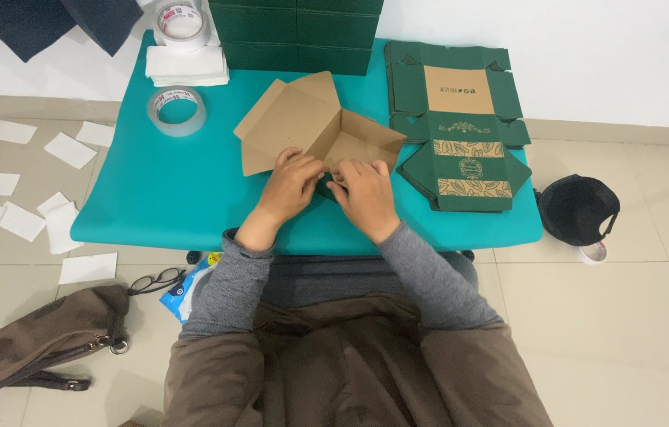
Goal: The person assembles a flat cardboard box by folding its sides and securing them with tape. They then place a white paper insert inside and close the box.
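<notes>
A partly folded cardboard box (311, 119), brown inside and green outside, lies on the teal table (160, 198). My left hand (291, 183) and my right hand (362, 194) press side by side on its near flap, fingers curled over the edge. Both hands grip the cardboard. To the right lies a stack of flat green box blanks (457, 119) with gold leaf print, the nearest one (469, 175) folded smaller.
A tape roll (177, 111) lies at the table's left, another (182, 24) on white sheets (188, 67) at the back. Finished green boxes (299, 32) are stacked behind. On the floor: white papers (22, 217), a brown bag (50, 340), glasses (156, 279), a black cap (580, 209).
</notes>
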